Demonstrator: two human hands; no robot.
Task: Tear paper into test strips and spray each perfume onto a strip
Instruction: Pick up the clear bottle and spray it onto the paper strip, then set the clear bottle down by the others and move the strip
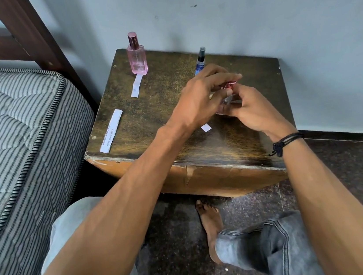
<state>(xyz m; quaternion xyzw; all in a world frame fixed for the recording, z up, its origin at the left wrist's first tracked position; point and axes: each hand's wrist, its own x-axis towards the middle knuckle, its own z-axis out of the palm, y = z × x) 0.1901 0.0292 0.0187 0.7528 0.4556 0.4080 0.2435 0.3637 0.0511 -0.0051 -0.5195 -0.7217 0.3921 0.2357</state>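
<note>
In the middle of the frame both hands close around a small clear perfume bottle with a shiny red cap (229,85). The left hand (200,98) curls its fingers over the cap end, and the right hand (252,109) grips the body, which is mostly hidden.

The bottle looks light, rigid, smooth and breakable, so it is probably best held by the body, leaving one finger free for the nozzle. A short white paper strip (206,128) shows just below the hands; it is flimsy and likely to shift.

Up the frame stand a tall pink glass perfume bottle (137,56), with a white strip (136,86) before it, and a slim blue spray bottle (200,62).

All rest on a dark, worn wooden bedside table (160,107) against a pale wall (274,9), with a striped mattress (11,113) at left.
</note>
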